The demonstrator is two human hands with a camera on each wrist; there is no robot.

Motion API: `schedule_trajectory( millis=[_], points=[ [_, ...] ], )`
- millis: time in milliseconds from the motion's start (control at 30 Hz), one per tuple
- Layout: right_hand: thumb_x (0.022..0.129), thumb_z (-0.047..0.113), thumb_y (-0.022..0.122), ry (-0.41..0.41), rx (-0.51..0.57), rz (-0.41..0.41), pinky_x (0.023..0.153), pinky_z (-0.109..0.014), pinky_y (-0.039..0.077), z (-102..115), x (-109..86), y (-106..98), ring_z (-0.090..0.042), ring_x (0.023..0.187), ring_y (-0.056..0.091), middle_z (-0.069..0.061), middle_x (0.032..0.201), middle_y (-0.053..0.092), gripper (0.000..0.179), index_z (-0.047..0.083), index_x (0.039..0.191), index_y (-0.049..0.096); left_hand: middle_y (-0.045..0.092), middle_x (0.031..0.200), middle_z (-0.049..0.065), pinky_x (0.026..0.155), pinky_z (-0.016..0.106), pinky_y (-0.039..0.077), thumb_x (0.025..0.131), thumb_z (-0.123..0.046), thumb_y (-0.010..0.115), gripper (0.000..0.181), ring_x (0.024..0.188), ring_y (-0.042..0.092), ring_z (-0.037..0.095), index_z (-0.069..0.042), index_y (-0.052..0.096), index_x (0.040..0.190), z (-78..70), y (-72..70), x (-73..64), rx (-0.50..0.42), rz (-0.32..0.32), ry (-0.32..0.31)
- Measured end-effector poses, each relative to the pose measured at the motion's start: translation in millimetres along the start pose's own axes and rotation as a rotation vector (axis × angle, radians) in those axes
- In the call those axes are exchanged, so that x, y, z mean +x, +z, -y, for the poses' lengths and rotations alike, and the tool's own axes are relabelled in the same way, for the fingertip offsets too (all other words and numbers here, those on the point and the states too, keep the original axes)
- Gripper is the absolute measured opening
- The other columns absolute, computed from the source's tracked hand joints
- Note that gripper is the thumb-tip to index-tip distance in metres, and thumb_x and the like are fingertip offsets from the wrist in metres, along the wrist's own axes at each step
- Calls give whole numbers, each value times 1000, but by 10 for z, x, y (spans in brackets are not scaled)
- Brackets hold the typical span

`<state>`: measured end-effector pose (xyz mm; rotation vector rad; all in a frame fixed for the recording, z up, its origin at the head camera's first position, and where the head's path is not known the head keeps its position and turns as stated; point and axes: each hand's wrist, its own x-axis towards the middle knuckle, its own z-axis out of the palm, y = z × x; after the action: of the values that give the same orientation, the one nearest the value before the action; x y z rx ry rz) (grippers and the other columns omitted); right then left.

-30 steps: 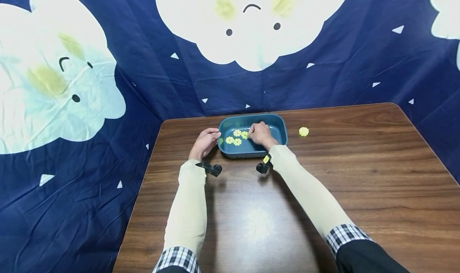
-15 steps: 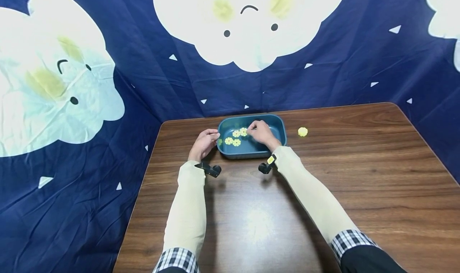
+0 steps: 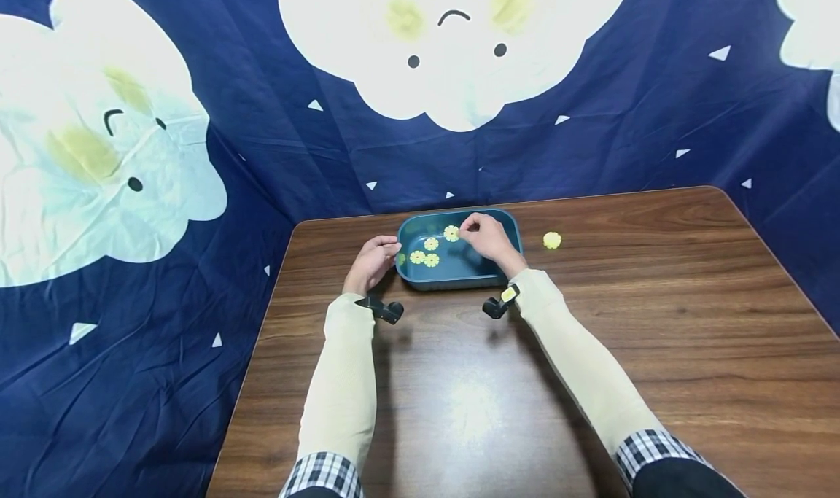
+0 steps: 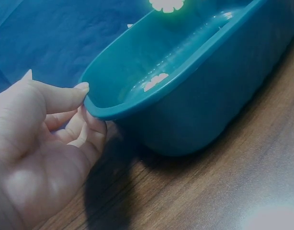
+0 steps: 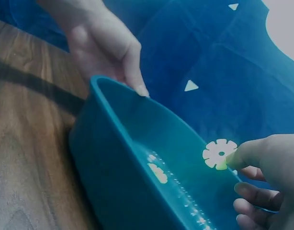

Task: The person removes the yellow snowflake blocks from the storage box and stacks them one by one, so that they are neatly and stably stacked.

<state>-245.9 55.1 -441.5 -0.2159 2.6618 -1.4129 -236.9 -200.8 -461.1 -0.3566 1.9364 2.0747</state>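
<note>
My left hand (image 3: 372,262) grips the left end of a teal plastic basin (image 3: 462,266). In the left wrist view its thumb (image 4: 65,97) lies on the rim, with curled fingers beneath. Over the basin, my right hand (image 3: 488,239) pinches a pale yellow flower-shaped disc (image 3: 450,233) between thumb and fingertips. The right wrist view shows this disc (image 5: 221,154) face on, with notched petals and a small hole in its centre. Like discs lie on the basin floor to the left: one disc (image 3: 431,243) apart, two others (image 3: 423,258) side by side.
Right of the basin, another yellow flower-shaped piece (image 3: 552,240) lies on the brown wooden table (image 3: 656,301). A dark blue cloth (image 3: 262,148) with cloud prints hangs close behind the table's back edge. A black camera is strapped to each wrist.
My right hand has risen from the basin floor and shifted a little to the right, bringing one flower-shaped disc up with it. My left hand keeps its hold on the rim.
</note>
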Motion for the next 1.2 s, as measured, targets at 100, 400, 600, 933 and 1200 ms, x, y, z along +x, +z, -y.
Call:
schedule_trajectory(
  millis=[100, 400, 600, 933, 1200],
  points=[
    [92, 23, 59, 0, 14, -10, 87, -38, 45, -1, -29, -62, -23, 96, 56, -8, 107, 62, 15, 10, 100, 62, 51, 89, 1, 70, 21, 44, 96, -2, 51, 14, 77, 50, 11, -3, 46, 110, 5, 1, 6, -2, -5, 0],
    [90, 24, 63, -6, 37, -89, 82, -34, 43, -24, -78, -245, -21, 91, 55, -8, 102, 62, 16, 10, 97, 63, 52, 87, 0, 66, 18, 44, 96, 0, 51, 16, 76, 50, 9, -3, 45, 110, 10, -5, 19, -11, -12, 1],
    [91, 23, 62, -4, 77, -115, 78, -32, 42, -68, -127, -370, -22, 90, 52, -9, 102, 60, 16, 9, 99, 63, 51, 88, 1, 66, 19, 44, 96, -1, 50, 23, 78, 49, 11, 1, 44, 118, 11, -7, 21, -4, -11, -7],
    [90, 21, 64, 4, 123, -208, 77, -28, 40, -151, -208, -588, -19, 91, 51, -10, 102, 61, 19, 5, 99, 64, 49, 96, 6, 66, 19, 44, 96, -1, 50, 30, 77, 48, 12, 5, 41, 124, -5, -4, 13, -4, -11, -11],
    [90, 21, 62, 58, 165, -231, 74, -28, 40, -302, -261, -756, -17, 89, 49, -7, 102, 59, 19, 6, 101, 63, 51, 87, -1, 69, 20, 44, 96, -1, 51, 30, 83, 48, 14, 5, 41, 124, 5, -11, 13, 11, -11, -2]
  ],
)
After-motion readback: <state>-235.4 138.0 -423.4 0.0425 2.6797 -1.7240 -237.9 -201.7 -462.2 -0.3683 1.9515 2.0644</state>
